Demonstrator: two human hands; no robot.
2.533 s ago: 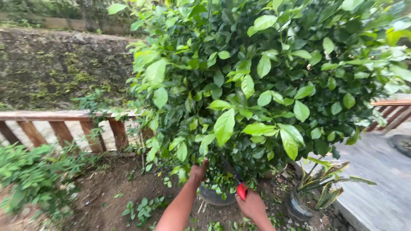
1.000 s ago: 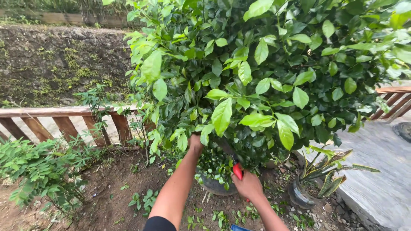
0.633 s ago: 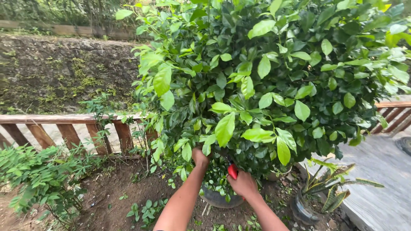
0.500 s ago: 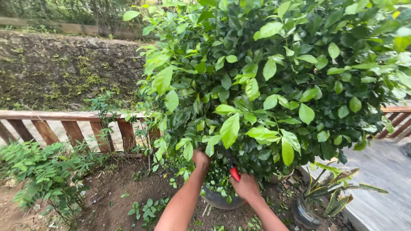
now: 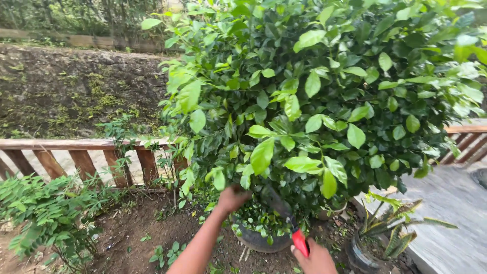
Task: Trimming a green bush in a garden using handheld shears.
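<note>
A large leafy bush (image 5: 314, 96) grows from a dark round pot (image 5: 258, 241) on the soil. My left hand (image 5: 232, 199) is closed around a low twig under the foliage, fingers partly hidden by leaves. My right hand (image 5: 315, 260) sits at the bottom edge and grips red-handled pruning shears (image 5: 299, 240). The dark blades point up and left into the base of the bush, just right of my left hand.
A low wooden railing (image 5: 76, 152) runs behind the bed, with a mossy stone wall (image 5: 71, 86) beyond. A small striped-leaf plant in a dark pot (image 5: 378, 238) stands at the right, beside a grey paved surface (image 5: 446, 213). Ferny shrubs (image 5: 45, 213) fill the left.
My right hand has pulled the shears down and to the right, away from the bush's base. My left hand stays on the low twig.
</note>
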